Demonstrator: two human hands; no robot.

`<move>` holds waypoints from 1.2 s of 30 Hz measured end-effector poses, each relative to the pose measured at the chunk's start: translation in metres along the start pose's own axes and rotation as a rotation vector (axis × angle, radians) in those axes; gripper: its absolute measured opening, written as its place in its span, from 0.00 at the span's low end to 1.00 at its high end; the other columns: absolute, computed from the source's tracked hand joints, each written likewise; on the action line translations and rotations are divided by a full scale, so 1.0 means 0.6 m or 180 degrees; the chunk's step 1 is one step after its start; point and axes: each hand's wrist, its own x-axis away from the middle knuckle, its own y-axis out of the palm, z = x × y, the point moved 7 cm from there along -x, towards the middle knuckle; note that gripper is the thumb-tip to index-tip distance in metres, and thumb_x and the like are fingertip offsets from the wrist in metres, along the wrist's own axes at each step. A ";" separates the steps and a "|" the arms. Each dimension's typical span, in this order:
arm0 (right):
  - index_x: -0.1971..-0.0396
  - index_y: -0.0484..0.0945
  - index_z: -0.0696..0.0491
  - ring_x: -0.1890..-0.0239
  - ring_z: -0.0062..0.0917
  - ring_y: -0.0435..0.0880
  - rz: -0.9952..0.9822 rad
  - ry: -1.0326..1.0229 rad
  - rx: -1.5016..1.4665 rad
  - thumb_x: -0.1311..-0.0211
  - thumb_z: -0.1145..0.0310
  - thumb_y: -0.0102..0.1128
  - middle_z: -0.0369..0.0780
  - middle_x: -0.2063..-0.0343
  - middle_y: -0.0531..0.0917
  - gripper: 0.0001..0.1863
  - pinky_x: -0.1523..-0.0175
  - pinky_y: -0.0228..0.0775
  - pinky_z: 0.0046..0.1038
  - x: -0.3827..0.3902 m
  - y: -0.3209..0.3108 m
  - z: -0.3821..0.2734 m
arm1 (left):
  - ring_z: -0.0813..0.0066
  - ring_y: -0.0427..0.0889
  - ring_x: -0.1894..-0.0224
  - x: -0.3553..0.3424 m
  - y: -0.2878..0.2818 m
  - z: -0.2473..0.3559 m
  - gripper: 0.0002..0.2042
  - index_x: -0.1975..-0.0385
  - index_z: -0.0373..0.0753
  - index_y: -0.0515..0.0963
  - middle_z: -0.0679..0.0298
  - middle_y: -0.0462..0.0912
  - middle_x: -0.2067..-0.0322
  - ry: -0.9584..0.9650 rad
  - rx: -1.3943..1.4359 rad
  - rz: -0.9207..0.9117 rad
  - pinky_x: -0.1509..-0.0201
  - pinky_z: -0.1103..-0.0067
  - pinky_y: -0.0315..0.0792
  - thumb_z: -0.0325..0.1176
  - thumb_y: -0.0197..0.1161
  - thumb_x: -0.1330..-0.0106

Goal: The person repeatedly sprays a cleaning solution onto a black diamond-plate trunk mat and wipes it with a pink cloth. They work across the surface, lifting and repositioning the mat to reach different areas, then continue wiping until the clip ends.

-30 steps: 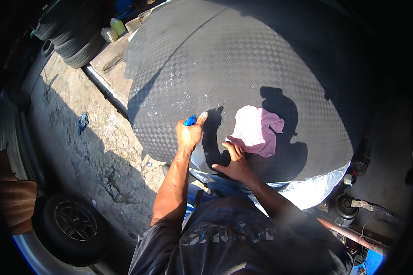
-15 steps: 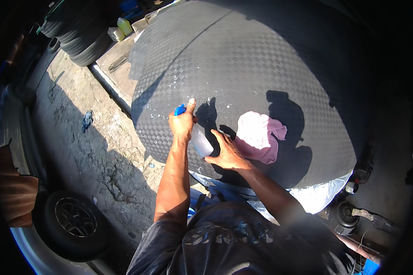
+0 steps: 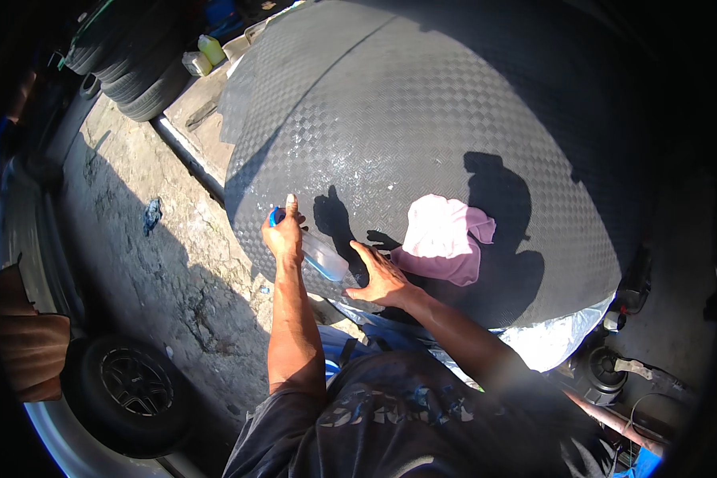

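Note:
My left hand (image 3: 283, 233) grips a translucent spray bottle (image 3: 326, 259) with a blue top, tilted so its bottom points toward my right. Beside that bottom, my right hand (image 3: 378, 279) is open, fingers spread, over the dark checkered rubber mat (image 3: 422, 95); whether it touches either is unclear. A crumpled pink cloth (image 3: 442, 235) lies on the mat just right of it. White droplets are scattered on the mat's left half, above my left hand, and shadows of my head and hands fall across it.
Crinkled silver sheeting (image 3: 558, 334) shows under the mat's near edge. Stacked tyres (image 3: 143, 84) and plastic jugs (image 3: 211, 49) stand at upper left, beside cracked concrete (image 3: 167, 255). A wheel (image 3: 127, 386) and silver car body lie lower left. Dark equipment (image 3: 601, 370) sits at lower right.
My left hand, gripping the bottle, first rose up-left, then moved lower and further left. My right hand shifted left, away from the cloth. More white droplets show on the mat.

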 end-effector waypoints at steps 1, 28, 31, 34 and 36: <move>0.16 0.47 0.51 0.17 0.45 0.57 -0.0068 0.0046 0.0038 0.44 0.46 0.79 0.51 0.19 0.57 0.64 0.15 0.52 0.44 0.000 0.006 0.001 | 0.69 0.82 0.82 0.009 -0.017 -0.006 0.26 0.78 0.37 0.79 0.62 0.81 0.84 -0.0426 -0.0061 0.0288 0.76 0.70 0.75 0.54 0.80 0.34; 0.37 0.79 0.55 0.36 0.45 0.77 0.3928 0.0139 0.0998 0.44 0.58 0.83 0.44 0.39 0.83 0.36 0.26 0.63 0.48 -0.070 -0.508 0.305 | 0.25 0.59 0.22 -0.158 0.358 0.064 0.35 0.17 0.41 0.56 0.26 0.69 0.31 0.1822 -0.2047 -0.0805 0.16 0.46 0.46 0.48 0.52 0.19; 0.31 0.66 0.65 0.34 0.39 0.78 0.3799 -0.0391 0.0022 0.39 0.69 0.77 0.49 0.35 0.80 0.40 0.31 0.75 0.43 -0.075 -0.512 0.322 | 0.35 0.50 0.17 -0.093 0.454 0.099 0.37 0.17 0.47 0.59 0.39 0.60 0.21 0.3707 -0.1784 -0.1705 0.14 0.48 0.42 0.58 0.54 0.21; 0.32 0.68 0.65 0.41 0.41 0.84 0.3809 -0.0542 0.0820 0.35 0.60 0.73 0.50 0.37 0.83 0.38 0.35 0.77 0.43 -0.069 -0.520 0.319 | 0.39 0.51 0.16 -0.222 0.405 0.079 0.41 0.19 0.46 0.63 0.40 0.57 0.20 0.3567 -0.2069 -0.1346 0.13 0.52 0.42 0.65 0.55 0.25; 0.34 0.71 0.65 0.42 0.42 0.85 0.3804 -0.0651 0.1694 0.31 0.52 0.70 0.50 0.39 0.85 0.37 0.36 0.77 0.42 -0.069 -0.522 0.315 | 0.43 0.55 0.16 -0.390 0.295 0.045 0.42 0.19 0.45 0.63 0.43 0.60 0.20 0.3124 -0.2009 -0.0709 0.13 0.52 0.42 0.67 0.54 0.25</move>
